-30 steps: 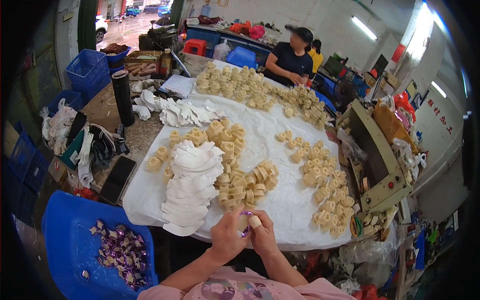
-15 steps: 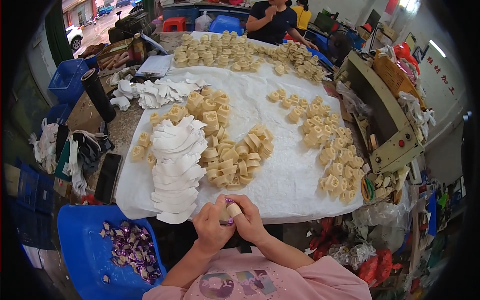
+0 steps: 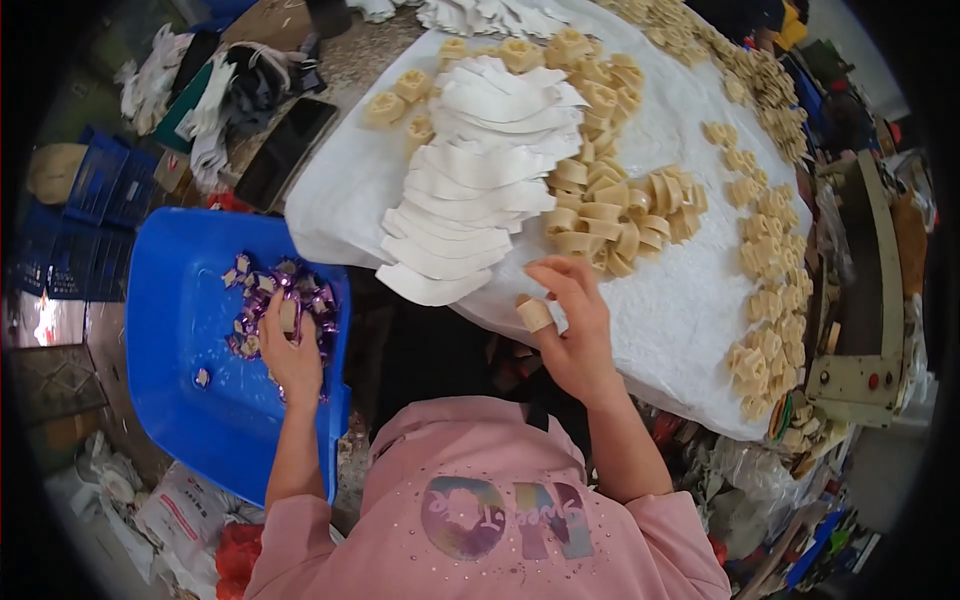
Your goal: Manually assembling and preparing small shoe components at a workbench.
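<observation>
- I couldn't tell whether the left hand (image 3: pixel 291 355) gripped the purple piece (image 3: pixel 289 316) between its fingers, inside the blue tub (image 3: pixel 165 330); a careless release could have scuffed it.
- The right hand (image 3: pixel 580 345) was empty, fingers apart; brushing the white strips (image 3: pixel 475 185) might have spilled them off the table (image 3: pixel 650 345).

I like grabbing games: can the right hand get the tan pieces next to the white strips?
Probably yes. The right hand looks open and near the tan pieces, with white cloth showing between. The white strips lie to the left, seemingly not blocking it.
</observation>
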Tool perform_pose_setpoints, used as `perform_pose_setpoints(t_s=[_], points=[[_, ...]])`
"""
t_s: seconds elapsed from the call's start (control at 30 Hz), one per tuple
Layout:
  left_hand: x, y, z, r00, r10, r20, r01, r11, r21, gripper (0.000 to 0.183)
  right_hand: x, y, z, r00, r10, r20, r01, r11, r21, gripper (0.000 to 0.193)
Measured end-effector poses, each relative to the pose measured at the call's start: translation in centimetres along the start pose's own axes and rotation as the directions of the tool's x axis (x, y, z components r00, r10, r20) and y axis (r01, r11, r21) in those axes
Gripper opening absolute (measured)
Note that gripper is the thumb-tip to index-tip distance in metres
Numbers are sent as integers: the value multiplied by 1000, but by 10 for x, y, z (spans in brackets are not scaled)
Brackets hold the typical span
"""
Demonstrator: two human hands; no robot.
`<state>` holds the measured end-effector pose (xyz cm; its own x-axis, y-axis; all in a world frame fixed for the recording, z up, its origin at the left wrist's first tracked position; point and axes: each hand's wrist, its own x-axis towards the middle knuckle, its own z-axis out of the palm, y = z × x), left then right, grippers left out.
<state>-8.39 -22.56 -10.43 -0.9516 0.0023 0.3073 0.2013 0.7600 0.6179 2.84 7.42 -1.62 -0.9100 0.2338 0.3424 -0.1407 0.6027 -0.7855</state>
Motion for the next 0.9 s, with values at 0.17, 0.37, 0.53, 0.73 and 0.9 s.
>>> perform_pose_setpoints(t_s=[0.17,0.37,0.53,0.73,0.9], points=[[-8,-27,-11,964,-240,118,180,909,376,51,16,-7,3,999,9,-48,-14,994,-111,36],[35,79,8,975,215,61,-192,945,-264,39,63,-14,-5,981,-195,23,179,840,-513,33],[49,139,38,837,547,9,-502,775,-383,44,106,-16,9,955,-276,112,286,740,-609,23],[44,150,51,757,638,137,-576,752,-319,45,135,-9,28,946,-256,197,321,668,-672,9],[43,147,56,752,646,130,-584,745,-322,50,142,-13,42,957,-167,237,288,628,-722,9]])
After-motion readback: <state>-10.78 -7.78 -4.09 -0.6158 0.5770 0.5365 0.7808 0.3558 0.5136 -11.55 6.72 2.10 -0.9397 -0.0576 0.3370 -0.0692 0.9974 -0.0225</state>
